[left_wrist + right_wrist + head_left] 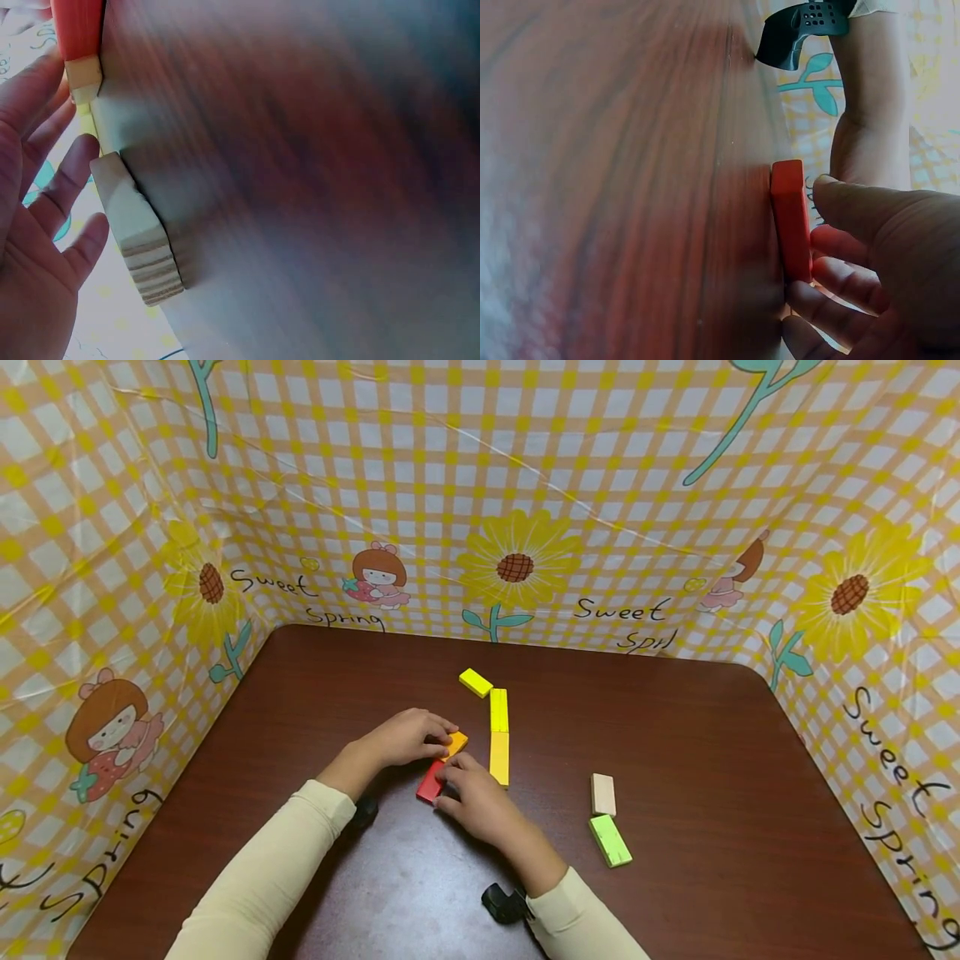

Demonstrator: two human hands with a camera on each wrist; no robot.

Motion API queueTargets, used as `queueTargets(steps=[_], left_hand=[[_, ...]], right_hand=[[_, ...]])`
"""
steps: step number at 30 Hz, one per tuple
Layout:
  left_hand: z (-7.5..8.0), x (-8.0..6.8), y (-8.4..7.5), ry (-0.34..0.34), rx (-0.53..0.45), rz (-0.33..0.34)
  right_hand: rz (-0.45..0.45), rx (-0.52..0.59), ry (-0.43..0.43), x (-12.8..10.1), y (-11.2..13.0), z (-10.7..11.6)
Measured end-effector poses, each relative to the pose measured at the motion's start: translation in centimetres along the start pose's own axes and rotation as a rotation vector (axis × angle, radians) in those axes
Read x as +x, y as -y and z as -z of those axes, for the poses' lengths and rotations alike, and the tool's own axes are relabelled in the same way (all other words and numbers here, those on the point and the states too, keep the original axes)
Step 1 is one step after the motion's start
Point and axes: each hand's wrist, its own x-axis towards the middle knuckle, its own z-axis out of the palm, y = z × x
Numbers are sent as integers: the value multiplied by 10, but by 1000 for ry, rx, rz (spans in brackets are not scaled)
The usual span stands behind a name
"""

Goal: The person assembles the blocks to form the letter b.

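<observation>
Seen from the head, my left hand (405, 739) reaches in from the left, its thumb and fingertips pinching an orange block (457, 742). My right hand (480, 802) is at a red block (429, 783) lying just in front of the orange one, partly covered by the fingers. In the right wrist view the thumb (855, 210) is over one end of the red block (791, 217), with fingers curled at its far side. The left wrist view shows a pale block with a striped end (142, 240) beside the lower fingertips of the left hand (37, 217).
Beyond the hands, two yellow blocks (499, 735) lie end to end, and another yellow block (476, 682) angles off their far end. To the right are a beige block (603, 794) and a light green block (611, 841). Checked cloth (420, 468) surrounds the brown table (720, 760).
</observation>
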Motion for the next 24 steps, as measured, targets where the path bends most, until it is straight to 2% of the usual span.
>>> queueTargets(steps=[5, 12, 16, 20, 24], left_hand=[[-3, -1, -1, -5, -1, 27], [-5, -6, -2, -19, 9, 32], [-6, -11, -6, -29, 52, 38], [-6, -17, -12, -40, 100, 27], [-6, -22, -21, -65, 125, -3]], right_hand=[[4, -3, -2, -2, -1, 0], [8, 20, -7, -7, -1, 2], [-9, 37, 8, -13, 0, 3], [-30, 50, 34, -20, 2, 5], [-15, 55, 28, -27, 2, 6]])
